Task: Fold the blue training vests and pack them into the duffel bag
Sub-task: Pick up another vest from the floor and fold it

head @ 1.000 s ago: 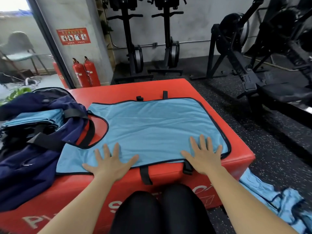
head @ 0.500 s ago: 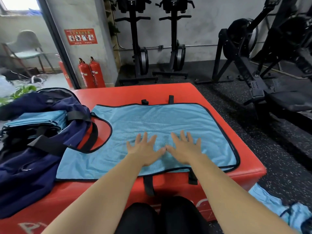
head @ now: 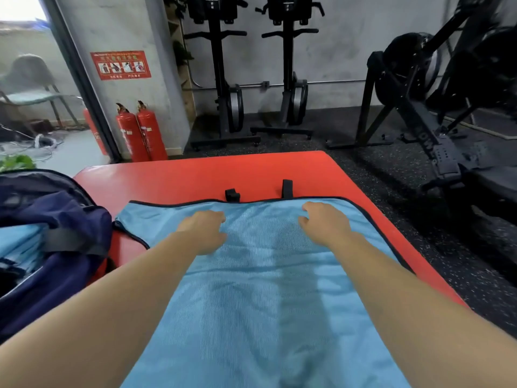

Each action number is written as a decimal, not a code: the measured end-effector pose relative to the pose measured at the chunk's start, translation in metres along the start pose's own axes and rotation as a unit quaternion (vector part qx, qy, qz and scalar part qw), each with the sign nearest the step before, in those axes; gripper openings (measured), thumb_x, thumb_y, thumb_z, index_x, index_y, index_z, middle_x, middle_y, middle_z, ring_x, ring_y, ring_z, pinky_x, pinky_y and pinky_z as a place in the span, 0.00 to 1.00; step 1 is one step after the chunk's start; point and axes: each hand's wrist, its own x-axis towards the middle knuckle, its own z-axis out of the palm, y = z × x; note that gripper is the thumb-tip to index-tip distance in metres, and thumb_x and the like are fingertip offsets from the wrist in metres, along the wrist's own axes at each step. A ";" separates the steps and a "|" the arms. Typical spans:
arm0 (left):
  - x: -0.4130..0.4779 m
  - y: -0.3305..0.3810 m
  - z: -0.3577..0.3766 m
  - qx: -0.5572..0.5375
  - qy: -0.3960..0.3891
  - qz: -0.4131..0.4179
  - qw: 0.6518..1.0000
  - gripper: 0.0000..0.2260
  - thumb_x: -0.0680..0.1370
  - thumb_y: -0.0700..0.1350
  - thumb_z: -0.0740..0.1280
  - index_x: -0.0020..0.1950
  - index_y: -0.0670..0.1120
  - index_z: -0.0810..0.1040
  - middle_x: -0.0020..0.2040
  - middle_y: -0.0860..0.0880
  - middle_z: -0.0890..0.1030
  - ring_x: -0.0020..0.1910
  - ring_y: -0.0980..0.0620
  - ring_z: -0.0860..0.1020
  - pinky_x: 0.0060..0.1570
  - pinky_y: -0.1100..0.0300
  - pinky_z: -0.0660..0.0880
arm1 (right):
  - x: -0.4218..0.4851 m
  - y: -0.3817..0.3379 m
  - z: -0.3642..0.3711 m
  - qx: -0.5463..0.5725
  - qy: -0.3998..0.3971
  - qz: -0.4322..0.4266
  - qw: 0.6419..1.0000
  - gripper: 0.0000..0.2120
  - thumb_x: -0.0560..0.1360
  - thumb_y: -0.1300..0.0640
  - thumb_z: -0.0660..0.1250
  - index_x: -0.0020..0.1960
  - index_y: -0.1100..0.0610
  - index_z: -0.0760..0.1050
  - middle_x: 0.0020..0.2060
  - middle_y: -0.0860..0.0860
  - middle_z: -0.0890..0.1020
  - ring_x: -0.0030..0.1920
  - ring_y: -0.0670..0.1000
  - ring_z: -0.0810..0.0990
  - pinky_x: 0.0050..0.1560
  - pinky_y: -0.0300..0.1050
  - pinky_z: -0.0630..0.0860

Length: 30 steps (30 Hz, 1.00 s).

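Observation:
A light blue training vest (head: pixel 265 292) with black trim lies spread flat on the red padded box (head: pixel 223 172). Two black straps (head: pixel 287 189) stick out past its far edge. Both my arms reach across it. My left hand (head: pixel 204 231) sits on the cloth a little short of the far edge, fingers curled and thumb under, pinching the fabric. My right hand (head: pixel 324 222) does the same at the far edge, to the right of the straps. The navy duffel bag (head: pixel 56 219) stands open at the left, with folded blue vests (head: pixel 19 245) inside.
Two red fire extinguishers (head: pixel 141 133) stand by the wall behind the box. Black rowing machines (head: pixel 232 102) and a bike frame (head: pixel 414 107) fill the back and right. Dark speckled rubber floor (head: pixel 391 175) lies to the right of the box.
Both hands slid from the vest's near edge, met at its middle, then moved apart to the far edge, where the flat fingers have curled. The camera has leaned forward over the box.

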 end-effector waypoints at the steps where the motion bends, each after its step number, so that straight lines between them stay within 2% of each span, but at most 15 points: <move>1: 0.012 -0.005 0.002 -0.006 0.000 0.008 1.000 0.20 0.80 0.51 0.62 0.72 0.50 0.67 0.68 0.49 0.73 0.64 0.47 0.73 0.59 0.53 0.72 | 0.014 0.003 0.002 0.007 -0.015 -0.009 1.000 0.11 0.81 0.50 0.57 0.56 0.56 0.72 0.58 0.56 0.78 0.58 0.58 0.76 0.47 0.47 0.69; 4: 0.042 -0.017 0.008 -0.018 -0.004 0.004 1.000 0.16 0.80 0.51 0.61 0.66 0.48 0.70 0.62 0.49 0.76 0.59 0.45 0.75 0.53 0.55 0.72 | 0.052 0.017 0.010 0.007 -0.071 -0.013 0.997 0.15 0.81 0.48 0.56 0.62 0.56 0.71 0.62 0.56 0.75 0.62 0.58 0.73 0.56 0.50 0.71; 6: 0.061 -0.025 0.010 0.001 0.008 -0.006 1.000 0.10 0.80 0.49 0.60 0.59 0.45 0.70 0.58 0.45 0.76 0.56 0.43 0.75 0.53 0.51 0.74 | 0.069 0.028 0.014 -0.027 -0.089 -0.001 0.996 0.17 0.82 0.48 0.54 0.64 0.56 0.70 0.64 0.57 0.73 0.64 0.60 0.70 0.61 0.53 0.70; 7: 0.069 -0.029 0.010 0.008 0.020 -0.015 1.000 0.09 0.80 0.47 0.61 0.58 0.45 0.70 0.59 0.44 0.75 0.56 0.41 0.74 0.54 0.48 0.74 | 0.074 0.035 0.014 -0.043 -0.085 0.012 0.995 0.17 0.82 0.49 0.53 0.66 0.56 0.70 0.64 0.57 0.72 0.64 0.60 0.70 0.62 0.53 0.69; 10: 0.092 -0.036 0.008 0.003 0.031 -0.042 0.999 0.19 0.78 0.41 0.62 0.69 0.46 0.66 0.61 0.43 0.75 0.57 0.40 0.76 0.56 0.46 0.75 | 0.086 0.058 0.019 -0.050 -0.067 0.049 0.995 0.16 0.81 0.57 0.56 0.68 0.56 0.66 0.61 0.57 0.67 0.60 0.61 0.73 0.60 0.55 0.72; 12: 0.105 -0.041 0.005 0.014 0.017 -0.049 0.999 0.18 0.78 0.40 0.62 0.68 0.45 0.69 0.60 0.43 0.77 0.56 0.41 0.77 0.56 0.47 0.76 | 0.093 0.066 0.019 -0.045 -0.077 0.052 0.995 0.15 0.80 0.58 0.58 0.66 0.54 0.68 0.59 0.55 0.66 0.56 0.60 0.76 0.59 0.55 0.74; 15: 0.115 -0.044 -0.001 0.069 0.020 -0.051 0.996 0.10 0.76 0.43 0.63 0.56 0.45 0.73 0.54 0.44 0.75 0.52 0.43 0.75 0.54 0.48 0.77 | 0.102 0.068 0.009 -0.080 -0.089 0.040 0.992 0.15 0.78 0.54 0.63 0.64 0.54 0.71 0.60 0.55 0.69 0.59 0.59 0.74 0.61 0.54 0.72; 17: 0.116 -0.042 -0.006 0.115 0.022 -0.038 0.992 0.03 0.75 0.45 0.64 0.45 0.47 0.71 0.46 0.47 0.71 0.50 0.46 0.71 0.50 0.48 0.76 | 0.109 0.066 0.003 -0.127 -0.099 0.038 0.986 0.15 0.76 0.52 0.66 0.62 0.54 0.73 0.61 0.55 0.72 0.63 0.58 0.71 0.62 0.53 0.68; 19: 0.114 -0.040 -0.008 0.123 0.015 -0.024 0.992 0.09 0.74 0.47 0.66 0.39 0.49 0.67 0.41 0.50 0.72 0.47 0.48 0.72 0.44 0.52 0.75 | 0.116 0.062 0.002 -0.151 -0.109 0.037 0.982 0.10 0.73 0.52 0.67 0.54 0.52 0.76 0.58 0.54 0.74 0.61 0.58 0.70 0.62 0.54 0.68; 21: 0.111 -0.042 -0.006 0.107 0.025 -0.014 0.994 0.10 0.73 0.49 0.68 0.39 0.50 0.67 0.40 0.52 0.74 0.44 0.49 0.75 0.38 0.57 0.71 | 0.119 0.059 0.003 -0.149 -0.111 0.028 0.982 0.04 0.71 0.53 0.67 0.44 0.52 0.74 0.53 0.53 0.78 0.55 0.58 0.74 0.56 0.53 0.74; 24: 0.103 -0.048 -0.002 0.072 0.042 -0.008 0.996 0.08 0.72 0.47 0.67 0.45 0.52 0.68 0.42 0.53 0.75 0.44 0.49 0.75 0.38 0.58 0.68 | 0.111 0.055 -0.001 -0.162 -0.090 -0.019 0.982 0.05 0.72 0.54 0.67 0.43 0.54 0.72 0.45 0.51 0.78 0.47 0.55 0.78 0.43 0.45 0.72; 27: 0.091 -0.054 -0.005 0.056 0.046 -0.003 0.997 0.11 0.74 0.45 0.66 0.54 0.53 0.70 0.43 0.54 0.75 0.46 0.49 0.75 0.44 0.56 0.70 | 0.094 0.053 -0.009 -0.159 -0.032 -0.038 0.986 0.05 0.72 0.57 0.65 0.45 0.53 0.69 0.42 0.49 0.75 0.44 0.54 0.74 0.41 0.44 0.69; 28: 0.087 -0.055 -0.008 0.062 0.059 0.000 0.996 0.10 0.74 0.44 0.65 0.54 0.53 0.71 0.44 0.53 0.75 0.47 0.49 0.74 0.47 0.55 0.71 | 0.087 0.054 -0.013 -0.162 -0.012 -0.041 0.986 0.06 0.72 0.58 0.65 0.45 0.53 0.68 0.41 0.49 0.74 0.43 0.55 0.73 0.42 0.44 0.68; 30: 0.077 -0.057 -0.016 0.073 0.105 0.008 0.992 0.05 0.75 0.44 0.64 0.49 0.52 0.73 0.45 0.52 0.77 0.46 0.48 0.74 0.51 0.53 0.74 | 0.072 0.056 -0.020 -0.171 0.027 -0.057 0.983 0.06 0.72 0.60 0.63 0.46 0.53 0.67 0.39 0.50 0.75 0.41 0.56 0.73 0.43 0.45 0.67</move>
